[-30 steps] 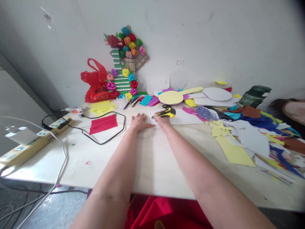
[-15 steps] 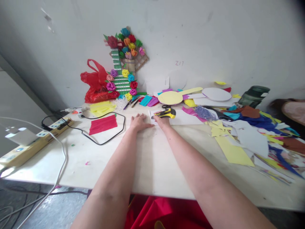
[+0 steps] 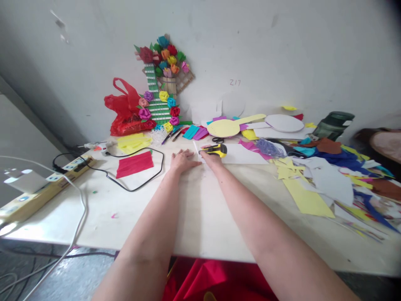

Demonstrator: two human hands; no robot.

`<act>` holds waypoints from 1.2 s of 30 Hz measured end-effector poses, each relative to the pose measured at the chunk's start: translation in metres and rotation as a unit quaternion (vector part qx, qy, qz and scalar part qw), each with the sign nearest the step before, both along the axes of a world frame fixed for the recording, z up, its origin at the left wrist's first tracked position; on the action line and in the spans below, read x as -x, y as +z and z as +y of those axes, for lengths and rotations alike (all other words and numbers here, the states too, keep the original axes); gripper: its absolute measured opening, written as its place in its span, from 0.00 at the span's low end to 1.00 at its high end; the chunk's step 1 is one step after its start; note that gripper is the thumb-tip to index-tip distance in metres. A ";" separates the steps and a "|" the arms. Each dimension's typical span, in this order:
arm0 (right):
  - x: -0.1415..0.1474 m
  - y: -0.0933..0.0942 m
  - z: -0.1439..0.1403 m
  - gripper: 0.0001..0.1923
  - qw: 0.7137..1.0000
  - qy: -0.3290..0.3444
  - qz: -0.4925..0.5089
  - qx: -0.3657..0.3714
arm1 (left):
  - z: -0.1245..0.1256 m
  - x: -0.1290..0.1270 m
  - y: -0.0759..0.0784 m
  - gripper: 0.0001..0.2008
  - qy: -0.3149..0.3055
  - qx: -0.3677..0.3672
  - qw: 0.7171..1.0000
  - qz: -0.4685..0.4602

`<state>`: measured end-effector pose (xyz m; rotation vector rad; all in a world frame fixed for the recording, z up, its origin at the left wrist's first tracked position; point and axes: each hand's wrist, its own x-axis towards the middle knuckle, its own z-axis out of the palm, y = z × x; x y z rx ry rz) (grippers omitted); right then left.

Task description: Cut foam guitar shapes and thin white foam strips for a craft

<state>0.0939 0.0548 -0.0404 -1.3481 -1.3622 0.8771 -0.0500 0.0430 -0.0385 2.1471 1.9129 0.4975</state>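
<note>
My right hand (image 3: 210,159) is closed on a yellow and black utility knife (image 3: 221,150), whose front end points left over the left part of a white paper sheet (image 3: 242,154). A narrow white strip (image 3: 196,147) stands slightly raised at the sheet's left end. My left hand (image 3: 181,161) lies flat on the table just left of the sheet, fingers spread and thumb stretched toward the knife. Black scissors (image 3: 218,140) lie right behind the knife. The knife's blade tip is too small to make out.
A red crepe paper piece (image 3: 135,164) and a black cable (image 3: 162,167) lie to the left, near a power strip (image 3: 62,180). Paper scraps (image 3: 328,179) cover the right side. A yellow paddle-shaped cutout (image 3: 224,128) and a paper-flower craft (image 3: 159,108) are at the back.
My right hand and the knife have shifted slightly left. The thin white strip at the sheet's left end now leans away to the left. My left hand stays nearly in place.
</note>
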 end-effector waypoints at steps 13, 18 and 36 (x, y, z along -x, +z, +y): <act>0.000 0.007 -0.007 0.10 0.999 -0.020 0.028 0.010 | -0.002 -0.001 0.004 0.32 -0.004 0.012 1.000 0.002; 0.002 0.011 -0.011 0.10 0.999 -0.032 0.038 0.015 | -0.003 -0.001 0.004 0.33 0.000 0.009 1.000 -0.002; 0.003 0.008 -0.009 0.09 0.995 -0.039 0.085 0.022 | -0.002 0.000 0.002 0.32 0.003 0.004 1.000 -0.009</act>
